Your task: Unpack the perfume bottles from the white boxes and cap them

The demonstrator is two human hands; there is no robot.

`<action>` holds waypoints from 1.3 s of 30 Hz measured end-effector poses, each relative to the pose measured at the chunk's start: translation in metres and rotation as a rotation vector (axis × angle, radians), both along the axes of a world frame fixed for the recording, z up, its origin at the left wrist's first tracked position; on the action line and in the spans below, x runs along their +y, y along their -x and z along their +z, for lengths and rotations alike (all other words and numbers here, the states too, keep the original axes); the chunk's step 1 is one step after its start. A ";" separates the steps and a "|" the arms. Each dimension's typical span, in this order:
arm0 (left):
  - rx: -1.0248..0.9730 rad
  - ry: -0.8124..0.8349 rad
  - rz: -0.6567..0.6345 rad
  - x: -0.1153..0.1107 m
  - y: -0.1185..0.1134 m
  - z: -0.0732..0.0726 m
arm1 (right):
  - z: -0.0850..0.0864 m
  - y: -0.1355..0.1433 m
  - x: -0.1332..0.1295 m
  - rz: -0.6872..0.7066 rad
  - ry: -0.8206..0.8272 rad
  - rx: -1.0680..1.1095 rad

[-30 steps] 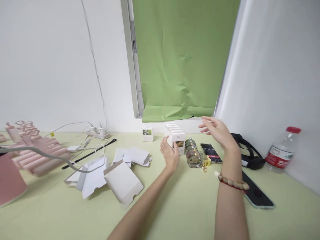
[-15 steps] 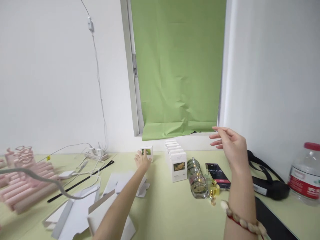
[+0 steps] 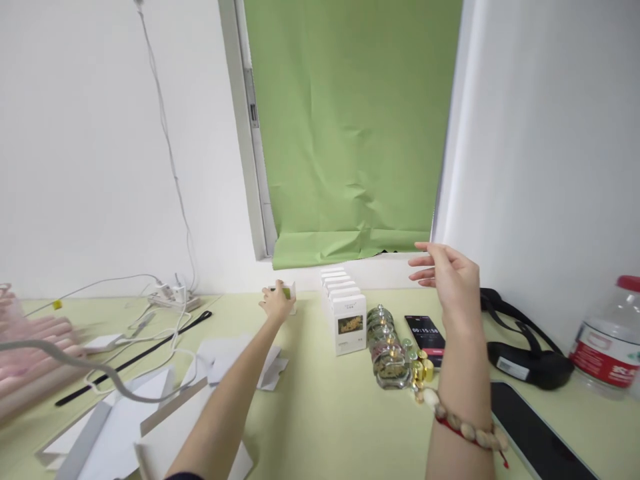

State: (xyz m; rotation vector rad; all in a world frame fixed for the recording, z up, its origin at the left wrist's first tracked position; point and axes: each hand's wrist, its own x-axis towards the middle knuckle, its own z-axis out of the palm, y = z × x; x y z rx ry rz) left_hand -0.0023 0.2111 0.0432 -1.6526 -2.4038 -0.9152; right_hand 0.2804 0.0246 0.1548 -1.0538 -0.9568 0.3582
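Since near comes first: black phone (image 3: 537,427) flat at right, opened cartons (image 3: 175,420) loose at left, both on the table (image 3: 310,420). Further in, bottles (image 3: 390,357) in a line, gold caps (image 3: 428,369) at the near end, timer phone (image 3: 425,333) beside them. Right hand (image 3: 455,280) raised over that side, fingers loosely bent, narrow gap, nothing seen in it; little changed over the last second. Just left of the bottles, box row (image 3: 347,320) upright, one behind another, untouched now. A second ago left hand was at its left side; that's the change. Now left hand (image 3: 279,303) is at the lone box (image 3: 291,292), fingers spread over it, covering much of its front. Grip: can't tell whether closed on it or only resting. Box sits far back, below the blind (image 3: 345,133), well apart from the row. Judgement: work has shifted from row to lone box, which is not yet in line.
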 end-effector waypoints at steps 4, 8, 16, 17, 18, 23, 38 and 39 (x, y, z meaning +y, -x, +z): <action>-0.051 0.022 0.035 -0.013 0.003 0.001 | 0.001 -0.001 -0.003 -0.010 -0.007 -0.010; -0.069 0.015 -0.019 -0.037 -0.002 0.001 | 0.002 0.000 -0.010 -0.004 0.007 0.002; -0.071 -0.265 -0.263 -0.108 -0.021 0.018 | 0.004 0.011 -0.026 0.026 0.064 -0.099; -0.078 -0.310 -0.324 -0.121 -0.024 0.018 | 0.005 0.016 -0.028 0.042 0.074 -0.137; -0.093 -0.337 -0.394 -0.137 -0.027 0.016 | 0.006 0.023 -0.029 0.062 0.091 -0.190; -0.157 -0.394 -0.601 -0.212 -0.044 -0.022 | -0.015 0.088 -0.040 0.147 0.213 -0.657; -0.119 -0.570 -0.639 -0.267 -0.039 -0.066 | -0.115 0.153 -0.105 0.075 0.287 -1.132; -0.140 -0.586 -0.653 -0.267 -0.039 -0.066 | -0.118 0.154 -0.106 0.062 0.265 -1.118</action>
